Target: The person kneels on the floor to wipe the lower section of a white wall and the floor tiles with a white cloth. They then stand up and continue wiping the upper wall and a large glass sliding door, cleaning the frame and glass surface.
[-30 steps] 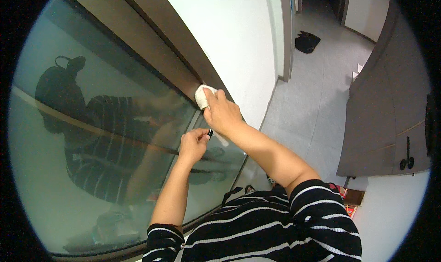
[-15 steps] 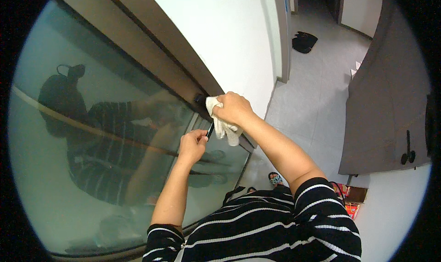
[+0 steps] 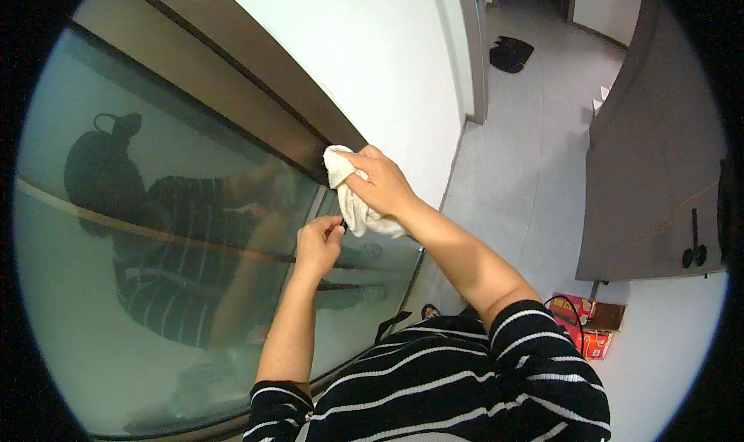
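A crumpled off-white cloth (image 3: 358, 216) is bunched in my right hand (image 3: 385, 185), which presses it against the dark door frame (image 3: 298, 120) where a black handle fitting stood in view half a second ago. The cloth's loose folds hang below my fingers. Just below and to the left, my left hand (image 3: 316, 244) is closed, its thumb and fingers pinching the end of a slim black bar (image 3: 343, 224). Most of that bar is hidden behind the cloth, so I cannot tell how it joins the door.
A large glass door panel (image 3: 178, 287) fills the left, with my reflection in it. Beyond the frame runs a white wall (image 3: 372, 47). Grey floor tiles (image 3: 504, 186) lead to a black mat (image 3: 511, 55). A dark grey cabinet (image 3: 643, 171) and red boxes (image 3: 597, 343) stand on the right.
My right hand and the cloth have shifted up and to the left along the frame, covering the black fitting. My left hand has moved slightly left and up; less of the bar shows.
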Available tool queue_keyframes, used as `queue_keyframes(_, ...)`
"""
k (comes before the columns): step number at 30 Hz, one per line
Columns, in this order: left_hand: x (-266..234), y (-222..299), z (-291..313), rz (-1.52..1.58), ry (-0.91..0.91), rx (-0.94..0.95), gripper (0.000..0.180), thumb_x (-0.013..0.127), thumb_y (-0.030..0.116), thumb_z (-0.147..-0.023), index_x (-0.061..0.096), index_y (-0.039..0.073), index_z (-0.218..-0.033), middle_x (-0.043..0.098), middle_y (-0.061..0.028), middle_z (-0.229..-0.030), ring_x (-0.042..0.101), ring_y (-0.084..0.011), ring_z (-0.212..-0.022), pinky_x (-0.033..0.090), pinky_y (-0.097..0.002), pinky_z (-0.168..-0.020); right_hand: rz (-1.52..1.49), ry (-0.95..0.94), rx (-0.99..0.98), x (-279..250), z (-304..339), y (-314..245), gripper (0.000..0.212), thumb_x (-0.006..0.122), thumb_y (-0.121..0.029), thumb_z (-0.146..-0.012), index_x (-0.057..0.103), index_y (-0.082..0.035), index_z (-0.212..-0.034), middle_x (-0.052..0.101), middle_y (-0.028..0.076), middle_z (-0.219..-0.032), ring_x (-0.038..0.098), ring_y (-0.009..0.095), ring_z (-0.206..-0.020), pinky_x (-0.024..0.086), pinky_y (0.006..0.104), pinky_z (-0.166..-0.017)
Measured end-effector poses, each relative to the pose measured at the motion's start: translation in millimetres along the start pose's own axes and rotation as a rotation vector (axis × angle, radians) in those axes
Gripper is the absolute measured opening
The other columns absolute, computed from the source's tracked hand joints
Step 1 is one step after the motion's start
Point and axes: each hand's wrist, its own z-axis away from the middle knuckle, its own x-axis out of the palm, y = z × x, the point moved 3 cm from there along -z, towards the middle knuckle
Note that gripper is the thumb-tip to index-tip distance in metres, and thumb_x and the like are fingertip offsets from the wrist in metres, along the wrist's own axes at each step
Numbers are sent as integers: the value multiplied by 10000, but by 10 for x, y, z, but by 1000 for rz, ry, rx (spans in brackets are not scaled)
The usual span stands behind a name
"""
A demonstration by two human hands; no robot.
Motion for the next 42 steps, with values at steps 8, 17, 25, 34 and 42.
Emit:
queue_keyframes(8, 54, -72, 17, 37, -21, -34, 223, 662, 42, -834, 687, -7, -1051, 699, -159, -923, 667, -216, -760, 516, -312, -714, -371, -158, 375, 199, 143, 940, 324, 566, -312, -831, 685, -28, -928, 672, 180, -859, 636, 308, -802, 486, 385, -731)
queue_keyframes(17, 74, -34, 22, 69, -28, -44, 221, 659, 39, -838, 688, -7, -1052, 705, -135, -871, 649, -168, -732, 508, -293, -702, -192, 246, 212, 657, 658, 1155, 479, 566, -216, -890, 515, -128, -1358, 587, 223, -1075, 581, 379, -1015, 452, 443, -900)
queue_keyframes(25, 110, -265, 31, 163, -14, -37, 217, 657, 29, -844, 687, -10, -1056, 687, -109, -881, 628, -146, -744, 496, -277, -691, -191, 249, 59, 572, 699, 914, 475, 598, -172, -840, 550, -95, -1306, 555, 171, -1070, 587, 360, -980, 474, 401, -845)
queue_keyframes(34, 71, -178, -61, 97, -59, -58, 223, 624, 17, -882, 666, -33, -1095, 693, -64, -919, 636, -122, -815, 499, -260, -756, -45, -49, 635, 814, 795, 1580, 505, 603, -221, -831, 522, -21, -1287, 573, 232, -1161, 572, 384, -1067, 463, 413, -902)
queue_keyframes(42, 97, -227, -79, 138, -12, -40, 232, 652, 20, -846, 677, -23, -1072, 683, -144, -896, 655, -183, -763, 510, -292, -714, -75, 35, 702, 1038, 716, 1336, 558, 589, -249, -858, 453, 27, -1322, 512, 287, -1296, 510, 417, -1199, 426, 418, -990)
